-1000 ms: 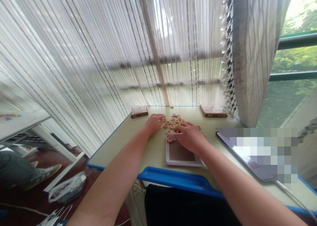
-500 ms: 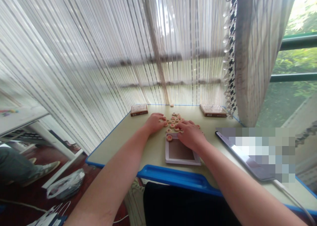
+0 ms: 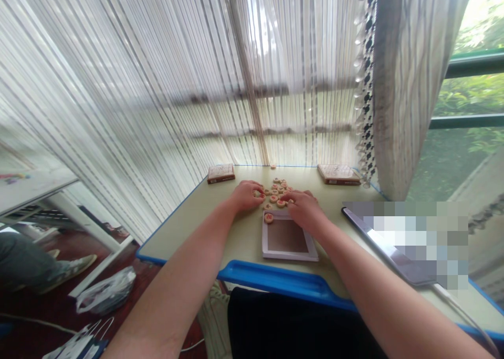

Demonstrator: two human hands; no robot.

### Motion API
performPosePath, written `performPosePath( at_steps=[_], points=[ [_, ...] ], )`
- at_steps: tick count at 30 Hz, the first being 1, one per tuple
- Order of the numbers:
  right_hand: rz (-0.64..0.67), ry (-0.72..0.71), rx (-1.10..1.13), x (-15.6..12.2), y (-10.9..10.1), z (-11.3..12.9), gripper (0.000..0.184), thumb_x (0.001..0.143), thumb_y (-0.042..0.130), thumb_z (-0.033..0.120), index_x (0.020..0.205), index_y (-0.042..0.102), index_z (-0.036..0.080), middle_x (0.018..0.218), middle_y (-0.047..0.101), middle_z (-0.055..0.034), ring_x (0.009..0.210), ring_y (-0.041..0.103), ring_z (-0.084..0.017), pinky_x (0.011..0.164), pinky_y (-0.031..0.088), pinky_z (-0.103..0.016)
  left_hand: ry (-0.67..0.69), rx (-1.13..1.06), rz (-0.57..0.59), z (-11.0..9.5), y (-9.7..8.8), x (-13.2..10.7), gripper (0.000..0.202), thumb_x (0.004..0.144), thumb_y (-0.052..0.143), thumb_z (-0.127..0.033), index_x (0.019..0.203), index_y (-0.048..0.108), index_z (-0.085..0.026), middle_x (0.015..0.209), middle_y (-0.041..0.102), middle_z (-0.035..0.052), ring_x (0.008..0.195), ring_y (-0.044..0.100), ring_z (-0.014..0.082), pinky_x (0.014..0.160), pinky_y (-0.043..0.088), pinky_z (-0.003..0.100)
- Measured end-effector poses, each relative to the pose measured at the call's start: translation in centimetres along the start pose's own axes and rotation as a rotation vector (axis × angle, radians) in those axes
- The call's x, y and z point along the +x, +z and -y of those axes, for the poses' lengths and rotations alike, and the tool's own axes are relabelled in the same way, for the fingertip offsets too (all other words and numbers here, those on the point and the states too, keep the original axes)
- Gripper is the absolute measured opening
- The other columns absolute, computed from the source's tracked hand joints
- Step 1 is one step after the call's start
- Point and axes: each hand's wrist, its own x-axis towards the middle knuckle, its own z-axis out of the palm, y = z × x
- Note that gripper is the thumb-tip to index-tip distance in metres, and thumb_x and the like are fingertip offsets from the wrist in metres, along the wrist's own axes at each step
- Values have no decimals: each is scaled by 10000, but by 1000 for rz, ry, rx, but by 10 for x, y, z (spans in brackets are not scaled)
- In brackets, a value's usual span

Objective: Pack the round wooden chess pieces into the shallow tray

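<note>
Several round wooden game pieces with red marks lie scattered mid-table. My left hand rests at the left edge of the pile, fingers curled over a piece. My right hand lies palm down on the pile's right side, fingers bent over pieces beneath it. A shallow white-rimmed tray sits just in front of both hands, with one piece on its far left corner.
The green table has a blue rim. Two flat boxes stand at the back, one at the left and one at the right. A tablet with a cable lies right. Curtains hang behind. Another person's shoes show at the left on the floor.
Both hands have drawn slightly closer together over the pile. The right hand has shifted a little away from the tray.
</note>
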Motion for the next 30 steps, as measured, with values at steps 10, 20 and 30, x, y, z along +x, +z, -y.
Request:
performPosePath(
  at_steps=[10, 20, 30],
  points=[
    [93, -29, -44, 1, -4, 2, 288, 743, 444, 181, 794, 710, 280, 910, 673, 6, 962, 457, -222, 801, 352, -316, -55, 30, -10, 2, 2, 0, 306, 626, 632, -470, 725, 702, -189, 980, 654, 68, 959, 572, 206, 901, 394, 310],
    [127, -7, -79, 10, 1, -8, 281, 749, 440, 223, 768, 714, 280, 843, 669, -14, 916, 476, -200, 799, 358, -286, -54, 37, -13, 0, -1, -1, 364, 684, 570, -520, 736, 690, -180, 921, 661, 64, 908, 583, 188, 867, 408, 297],
    [87, 41, -77, 16, 11, -22, 265, 755, 472, 323, 899, 691, 282, 952, 651, -16, 901, 521, -182, 872, 334, -297, -68, 40, -4, 1, -1, 0, 215, 673, 607, -369, 759, 693, -191, 925, 654, 40, 926, 569, 181, 888, 399, 289]
  ],
)
